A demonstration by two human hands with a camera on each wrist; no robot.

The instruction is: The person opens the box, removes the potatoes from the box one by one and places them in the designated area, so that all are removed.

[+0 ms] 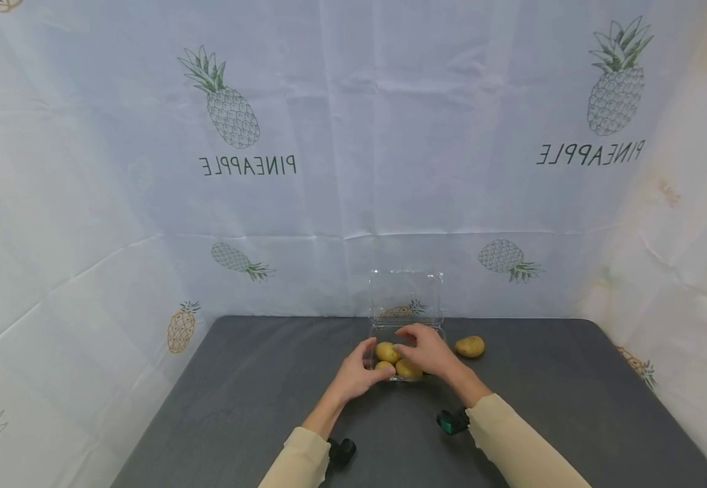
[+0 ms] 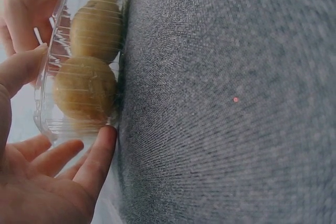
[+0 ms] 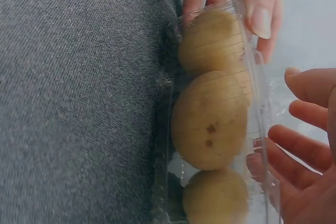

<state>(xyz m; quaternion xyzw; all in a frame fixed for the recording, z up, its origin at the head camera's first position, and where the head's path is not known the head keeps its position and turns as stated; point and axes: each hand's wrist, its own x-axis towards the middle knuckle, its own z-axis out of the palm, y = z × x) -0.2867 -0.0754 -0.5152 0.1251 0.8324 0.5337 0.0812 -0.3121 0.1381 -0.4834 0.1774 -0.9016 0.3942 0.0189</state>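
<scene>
Several yellow potatoes [image 1: 409, 368] sit in a clear plastic clamshell container [image 1: 403, 379], its lid [image 1: 407, 293] standing upright at the back. My left hand [image 1: 353, 375] holds the container's near left corner, thumb on the front rim and fingers along the left side. In the left wrist view its fingertips touch the wall beside a potato [image 2: 85, 88]. Over the right part of the container is my right hand [image 1: 429, 350], fingers loosely bent and holding nothing. In the right wrist view, its fingers [image 3: 299, 148] reach past the rim, partly behind the plastic.
One loose potato [image 1: 470, 346] lies on the dark grey table [image 1: 237, 407], right of the container. A pale curtain [image 1: 353, 135] printed with pineapples hangs directly behind the table's back edge and at both sides. Black wrist cameras [image 1: 453, 421] hang under the sleeves.
</scene>
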